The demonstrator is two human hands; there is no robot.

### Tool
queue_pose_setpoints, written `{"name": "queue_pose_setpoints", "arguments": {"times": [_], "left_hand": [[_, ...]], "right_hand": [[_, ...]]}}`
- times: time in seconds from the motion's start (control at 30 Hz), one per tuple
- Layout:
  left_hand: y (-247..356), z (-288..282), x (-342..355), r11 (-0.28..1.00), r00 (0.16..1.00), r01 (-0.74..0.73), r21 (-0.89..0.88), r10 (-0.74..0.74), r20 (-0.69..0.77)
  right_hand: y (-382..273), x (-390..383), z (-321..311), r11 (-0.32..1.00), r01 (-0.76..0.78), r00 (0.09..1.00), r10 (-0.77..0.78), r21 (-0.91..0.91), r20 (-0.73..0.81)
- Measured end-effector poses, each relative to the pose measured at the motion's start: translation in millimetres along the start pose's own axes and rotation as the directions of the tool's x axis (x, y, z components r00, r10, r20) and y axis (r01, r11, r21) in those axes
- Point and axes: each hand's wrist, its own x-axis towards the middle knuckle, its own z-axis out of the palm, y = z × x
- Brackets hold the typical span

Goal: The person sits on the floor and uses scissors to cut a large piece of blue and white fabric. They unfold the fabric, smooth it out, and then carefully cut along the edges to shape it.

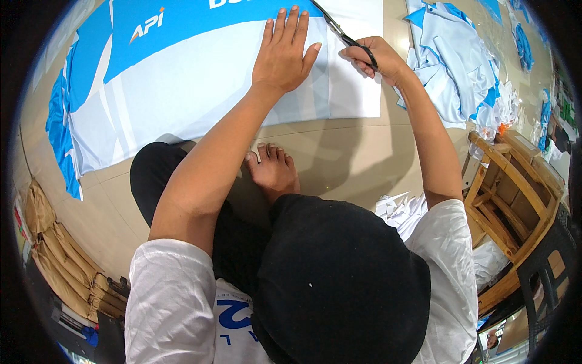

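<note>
A large piece of blue and pale-blue printed fabric is spread flat on the tiled floor. My left hand lies flat on it, fingers stretched out over the blue band. In my right hand is a pair of black-handled scissors, my fingers wrapped around its handles. The blades point up and left along the fabric's right edge, where the blue meets a plain white strip. The blade tips run out near the top of the picture, so I cannot tell how far apart they are.
A heap of pale-blue and blue cloth lies on the floor to the right. White scraps sit beside my right arm. A wooden stool lies on its side at the right; tan draped fabric is at the lower left. My bare foot rests near the fabric's lower edge.
</note>
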Motion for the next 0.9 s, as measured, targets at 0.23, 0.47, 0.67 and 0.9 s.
{"name": "queue_pose_setpoints", "arguments": {"times": [0.23, 0.47, 0.67, 0.9], "left_hand": [[0.5, 0.6, 0.6, 1.0, 1.0, -0.016, 0.022, 0.016, -0.019], [-1.0, -0.8, 1.8, 0.997, 0.999, -0.04, -0.059, 0.039, -0.017], [-0.9, -1.7, 2.0, 0.997, 1.0, -0.025, -0.07, 0.024, -0.011], [-1.3, -1.7, 1.5, 0.982, 1.0, -0.004, -0.19, -0.002, -0.031]], "right_hand": [[1.4, -4.9, 12.0, 0.998, -0.006, 1.0, 0.008, 0.068, -0.023], [3.4, -3.7, 18.1, 0.996, -0.003, 0.999, 0.006, 0.092, -0.042], [-6.0, -3.5, 24.1, 0.991, -0.001, 0.998, 0.009, 0.133, -0.063], [-14.0, 2.7, 31.7, 0.993, 0.0, 0.996, 0.01, 0.118, -0.084]]}}
